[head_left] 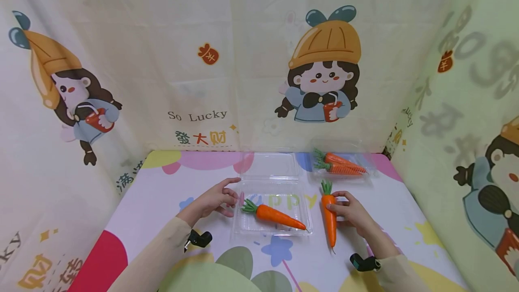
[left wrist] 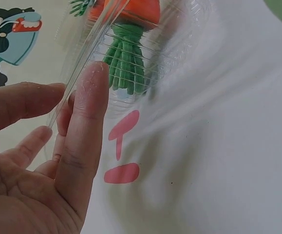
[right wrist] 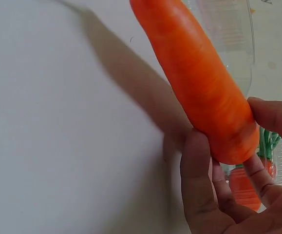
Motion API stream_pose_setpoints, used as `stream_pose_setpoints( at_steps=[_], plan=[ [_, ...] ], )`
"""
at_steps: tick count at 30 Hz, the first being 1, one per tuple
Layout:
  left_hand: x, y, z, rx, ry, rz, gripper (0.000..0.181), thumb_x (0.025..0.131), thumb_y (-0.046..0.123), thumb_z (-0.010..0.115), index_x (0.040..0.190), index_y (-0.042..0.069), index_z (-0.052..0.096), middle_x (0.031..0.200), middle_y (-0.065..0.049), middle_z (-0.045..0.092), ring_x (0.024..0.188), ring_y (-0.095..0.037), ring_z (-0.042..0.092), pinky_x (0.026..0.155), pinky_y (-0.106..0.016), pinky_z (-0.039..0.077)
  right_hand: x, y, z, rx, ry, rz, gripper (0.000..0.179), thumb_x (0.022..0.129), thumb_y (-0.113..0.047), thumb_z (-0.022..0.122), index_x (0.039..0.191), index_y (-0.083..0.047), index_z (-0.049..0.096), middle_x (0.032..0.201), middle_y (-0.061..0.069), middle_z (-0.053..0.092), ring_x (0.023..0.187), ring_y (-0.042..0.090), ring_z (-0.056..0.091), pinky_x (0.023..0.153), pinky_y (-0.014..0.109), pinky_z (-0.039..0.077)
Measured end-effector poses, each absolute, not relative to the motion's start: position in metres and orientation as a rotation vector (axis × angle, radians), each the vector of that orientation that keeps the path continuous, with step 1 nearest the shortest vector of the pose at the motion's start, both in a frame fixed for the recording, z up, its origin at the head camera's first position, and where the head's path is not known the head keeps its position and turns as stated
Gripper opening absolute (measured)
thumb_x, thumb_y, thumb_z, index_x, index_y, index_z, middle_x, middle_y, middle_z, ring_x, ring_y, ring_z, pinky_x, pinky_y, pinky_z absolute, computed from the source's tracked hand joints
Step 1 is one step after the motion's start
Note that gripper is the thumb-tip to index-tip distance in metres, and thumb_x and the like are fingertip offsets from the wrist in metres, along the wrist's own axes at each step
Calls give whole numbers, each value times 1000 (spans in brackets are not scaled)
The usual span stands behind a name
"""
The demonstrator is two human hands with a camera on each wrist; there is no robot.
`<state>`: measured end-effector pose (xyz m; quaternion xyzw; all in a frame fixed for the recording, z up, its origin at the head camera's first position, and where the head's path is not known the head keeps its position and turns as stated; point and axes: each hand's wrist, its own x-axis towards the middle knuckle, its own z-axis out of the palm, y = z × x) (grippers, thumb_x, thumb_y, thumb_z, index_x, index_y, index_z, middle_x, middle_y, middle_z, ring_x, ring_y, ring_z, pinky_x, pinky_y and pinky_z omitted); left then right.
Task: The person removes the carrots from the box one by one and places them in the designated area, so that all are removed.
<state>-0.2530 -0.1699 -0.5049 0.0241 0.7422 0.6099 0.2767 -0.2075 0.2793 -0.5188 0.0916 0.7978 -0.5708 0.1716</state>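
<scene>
A clear plastic clamshell box (head_left: 306, 233) lies opened on the table, its lid (head_left: 275, 166) folded back toward the wall. Inside its base is an orange carrot (head_left: 279, 216) with a green top, tip pointing right. At the box's left side, my left hand (head_left: 215, 199) has its thumb and fingers on either side of the clear edge, as the left wrist view shows. To the right of the box, my right hand (head_left: 350, 211) pinches a second carrot (head_left: 329, 220) near its thick end, green top away from me. In the right wrist view that carrot casts a shadow on the white surface.
Another clear box (head_left: 369, 179) at the back right holds carrots (head_left: 344, 168) with feathery green tops. Printed cloth (head_left: 251, 93) hangs behind the table and along both sides. A patterned cover (head_left: 194, 161) lies over the tabletop.
</scene>
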Motion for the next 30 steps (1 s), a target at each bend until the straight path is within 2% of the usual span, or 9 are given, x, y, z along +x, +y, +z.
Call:
stream_pose_setpoints(
  at_steps=[8, 17, 24, 30],
  plan=[
    [-253, -170, -505, 66, 1990, 1637, 76, 94, -2, 63, 160, 21, 34, 113, -18, 61, 84, -23, 59, 65, -42, 64, -210, 276, -518, 288, 2309, -1566, 60, 96, -27, 72, 142, -6, 40, 128, 26, 56, 89, 22, 63, 76, 37, 64],
    [-253, -170, -506, 57, 1992, 1629, 77, 94, -1, 64, 161, 20, 33, 110, -14, 62, 84, -22, 60, 65, -41, 64, -210, 273, -515, 299, 2360, -1523, 59, 95, -26, 73, 141, -5, 42, 128, 27, 57, 89, 23, 62, 75, 37, 64],
    [-254, -169, -504, 63, 2008, 1616, 76, 94, -1, 64, 161, 19, 33, 112, -17, 62, 85, -23, 60, 65, -41, 64, -211, 274, -514, 301, 2434, -1459, 60, 93, -27, 76, 139, -5, 44, 130, 27, 57, 86, 23, 59, 71, 32, 58],
    [-253, -170, -503, 61, 2009, 1613, 76, 92, -1, 65, 159, 18, 34, 110, -16, 62, 85, -24, 60, 65, -41, 64, -211, 275, -512, 295, 2432, -1473, 61, 93, -26, 75, 141, -4, 45, 139, 30, 50, 93, 26, 59, 71, 33, 57]
  ],
)
